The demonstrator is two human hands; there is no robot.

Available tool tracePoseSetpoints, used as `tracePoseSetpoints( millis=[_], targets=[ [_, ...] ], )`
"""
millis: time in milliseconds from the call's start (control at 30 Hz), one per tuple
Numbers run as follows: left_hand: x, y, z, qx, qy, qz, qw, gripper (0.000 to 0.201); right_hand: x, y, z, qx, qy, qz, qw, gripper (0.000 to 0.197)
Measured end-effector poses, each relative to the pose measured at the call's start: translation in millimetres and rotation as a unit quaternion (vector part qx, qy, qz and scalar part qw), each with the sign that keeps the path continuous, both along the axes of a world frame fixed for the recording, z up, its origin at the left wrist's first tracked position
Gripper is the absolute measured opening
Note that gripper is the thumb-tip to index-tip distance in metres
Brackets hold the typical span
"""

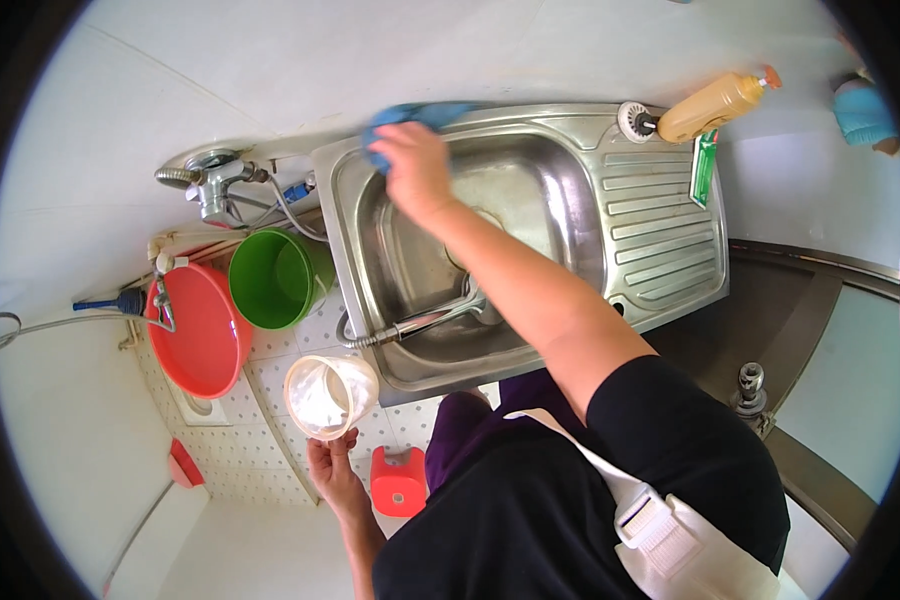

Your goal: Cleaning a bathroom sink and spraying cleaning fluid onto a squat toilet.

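My right hand [416, 172] presses a blue cloth [435, 115] onto the back left rim of the steel sink [342, 190], by the wall. Its fingers are closed over the cloth, and both are somewhat blurred. Low on the left, my left hand [334, 462] grips a round translucent plastic tub [332, 398] by its lower edge. The tub's mouth shows, with whitish light inside it. Inside the basin lies a shower-style spray faucet [435, 318], its hose bent over the near left rim, partly under my right forearm.
A drainboard [660, 225] holds a green packet [704, 168], an amber pump bottle [712, 107] and a sink strainer [634, 122]. Left of the sink are a wall tap [215, 188], a green bucket [275, 280] and a red basin [195, 330]. A red stool [398, 485] stands on the floor.
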State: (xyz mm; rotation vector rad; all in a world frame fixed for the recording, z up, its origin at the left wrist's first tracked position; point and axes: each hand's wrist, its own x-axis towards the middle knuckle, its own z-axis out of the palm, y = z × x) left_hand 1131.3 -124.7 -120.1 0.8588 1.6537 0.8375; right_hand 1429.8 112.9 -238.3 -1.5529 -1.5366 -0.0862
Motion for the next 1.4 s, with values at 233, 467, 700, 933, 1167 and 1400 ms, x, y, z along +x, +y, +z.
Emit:
tracePoseSetpoints(
  millis=[233, 467, 700, 933, 1167, 1400],
  targets=[
    [-2, -4, 5, 0.013, 0.002, -0.029, 0.999, 0.024, -65, 7, -7, -0.082, -0.063, 0.17, 0.98, 0.02],
    [-7, -10, 9, 0.029, 0.017, -0.016, 0.999, 0.025, 13, -28, -3, -0.085, -0.094, 0.057, 0.99, 0.028],
    [-1, -11, 3, 0.035, -0.003, -0.024, 0.999, 0.02, -22, -9, -10, -0.053, -0.095, 0.126, 0.986, 0.017],
    [5, 0, -1, 0.039, -0.006, -0.059, 0.997, 0.024, 137, -73, 14, -0.145, -0.186, -0.145, 0.961, 0.016],
    [48, 18, 8, 0.024, -0.001, -0.115, 0.993, 0.019, 216, -97, 16, -0.215, -0.214, -0.265, 0.915, 0.018],
    [55, 31, 11, 0.035, -0.006, -0.16, 0.987, 0.031, 257, -114, 23, -0.292, -0.177, -0.332, 0.879, 0.018]
  ],
)
